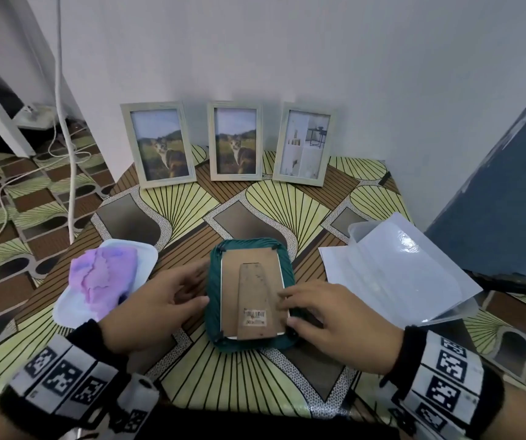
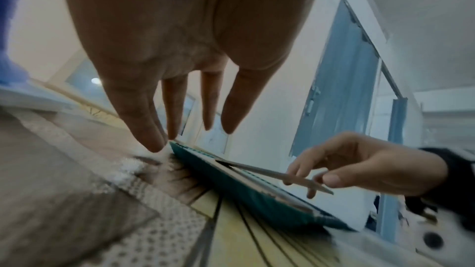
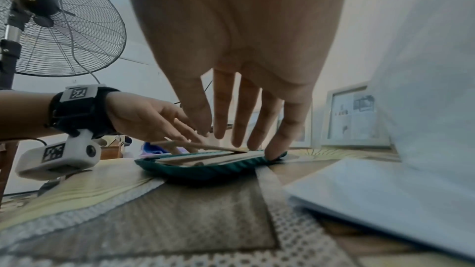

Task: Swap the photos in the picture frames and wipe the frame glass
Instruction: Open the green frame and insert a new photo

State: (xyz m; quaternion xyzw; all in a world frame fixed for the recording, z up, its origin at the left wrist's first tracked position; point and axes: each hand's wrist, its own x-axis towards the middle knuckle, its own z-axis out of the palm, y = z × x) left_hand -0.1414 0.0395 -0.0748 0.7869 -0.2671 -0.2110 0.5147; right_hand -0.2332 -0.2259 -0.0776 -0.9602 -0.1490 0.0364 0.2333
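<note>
Nearest the person, a teal picture frame [image 1: 250, 342] lies face down on the patterned table [image 1: 239, 376], its cardboard backing [image 1: 233, 281] and the tapered stand flap [image 1: 253, 300] facing up. The left hand [image 1: 157, 303] rests at the frame's left edge with its fingers straight and loosely spread, the fingertips [image 2: 154, 143] just meeting the frame's rim; the left wrist view shows them gripping nothing. The right hand [image 1: 328, 325] lies at the frame's right edge, fingers extended. From overhead the flap looks flat, but the left wrist view shows the flap [image 2: 277, 176] lifted clear of the backing, with the right hand's fingers [image 2: 300, 168] touching its free end; whether they pinch it or only rest on it I cannot tell. The right wrist view shows the little finger [image 3: 277, 145] pressing on the teal rim. Left of the frame a purple cloth [image 1: 103, 281] sits on a white tray [image 1: 145, 258]; to the right lie white sheets [image 1: 391, 274]. Farther back, three pale frames stand against the wall: two holding cat photos [image 1: 158, 144] [image 1: 236, 141] and one holding an interior photo [image 1: 304, 144].
</note>
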